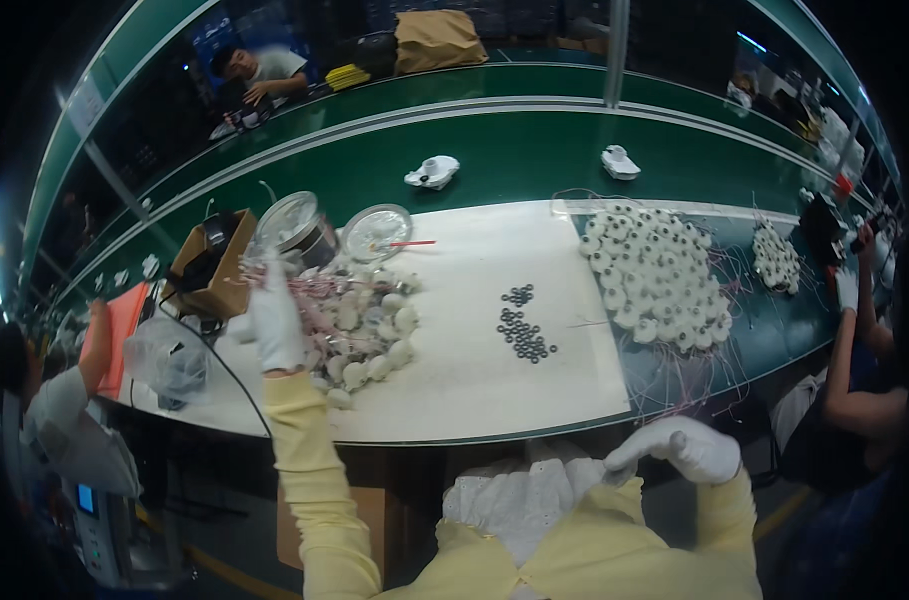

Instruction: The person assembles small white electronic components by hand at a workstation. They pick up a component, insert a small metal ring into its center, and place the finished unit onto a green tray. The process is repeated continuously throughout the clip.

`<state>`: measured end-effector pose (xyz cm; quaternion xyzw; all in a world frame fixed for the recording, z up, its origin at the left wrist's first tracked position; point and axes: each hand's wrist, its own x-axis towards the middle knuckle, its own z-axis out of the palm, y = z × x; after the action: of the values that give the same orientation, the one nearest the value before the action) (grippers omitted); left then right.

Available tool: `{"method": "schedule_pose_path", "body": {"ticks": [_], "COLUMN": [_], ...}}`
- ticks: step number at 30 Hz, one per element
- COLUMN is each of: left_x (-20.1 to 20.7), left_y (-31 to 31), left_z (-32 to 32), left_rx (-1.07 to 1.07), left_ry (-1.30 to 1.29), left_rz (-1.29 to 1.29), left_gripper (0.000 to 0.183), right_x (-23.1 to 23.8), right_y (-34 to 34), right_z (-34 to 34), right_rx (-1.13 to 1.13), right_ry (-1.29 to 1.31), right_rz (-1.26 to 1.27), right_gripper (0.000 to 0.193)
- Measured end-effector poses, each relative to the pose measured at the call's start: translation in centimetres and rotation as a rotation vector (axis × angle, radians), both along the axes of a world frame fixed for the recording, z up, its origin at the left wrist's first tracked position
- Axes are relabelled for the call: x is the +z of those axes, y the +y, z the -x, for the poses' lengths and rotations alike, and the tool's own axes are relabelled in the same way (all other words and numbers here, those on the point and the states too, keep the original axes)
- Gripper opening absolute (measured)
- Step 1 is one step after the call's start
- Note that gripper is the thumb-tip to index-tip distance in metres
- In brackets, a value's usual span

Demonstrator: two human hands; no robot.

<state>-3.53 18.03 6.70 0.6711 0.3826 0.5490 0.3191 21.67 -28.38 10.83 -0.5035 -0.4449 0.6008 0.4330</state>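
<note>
My left hand (pixel 277 318), in a white glove, reaches over the left side of the table, its fingers stretched and its thumb apart. Its fingertips are at the pink wires (pixel 319 285) of a heap of round whitish parts (pixel 354 372); whether they touch a wire is unclear. An open metal tin (pixel 312 240) stands just beyond. My right hand (pixel 686 450), also gloved in white, is drawn back near my chest off the table's front edge. Its fingers are curled, and what they hold, if anything, is hidden. Small dark rings (pixel 526 336) lie loose mid-table.
To the right spreads a large cluster of white round parts (pixel 654 275) with wires. A round lid (pixel 377 232) with a red stick (pixel 412 243) lies beside the tin, near a cardboard box (pixel 214 262). Two white parts (pixel 432 172) sit on the green belt (pixel 524 150). Co-workers sit at both sides.
</note>
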Motion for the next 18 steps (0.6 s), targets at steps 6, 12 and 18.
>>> {"method": "schedule_pose_path", "body": {"ticks": [6,12,18], "left_x": [7.2,10.3,8.9], "left_y": [1.8,1.7,2.1], "left_z": [1.0,-0.1,-1.1], "left_rx": [-0.096,-0.043,0.016], "left_ry": [-0.411,-0.534,-0.433], "left_rz": [0.210,0.101,0.085], "left_gripper": [0.042,0.036,0.037], "right_x": [-9.0,-7.5,-7.5], "right_y": [-10.3,-8.5,-5.3], "right_z": [1.3,0.1,-1.2], "right_rx": [-0.731,-0.588,-0.487], "right_ry": [0.262,0.192,0.148], "right_rz": [-0.149,-0.102,-0.060], "right_gripper": [0.090,0.089,0.090]}}
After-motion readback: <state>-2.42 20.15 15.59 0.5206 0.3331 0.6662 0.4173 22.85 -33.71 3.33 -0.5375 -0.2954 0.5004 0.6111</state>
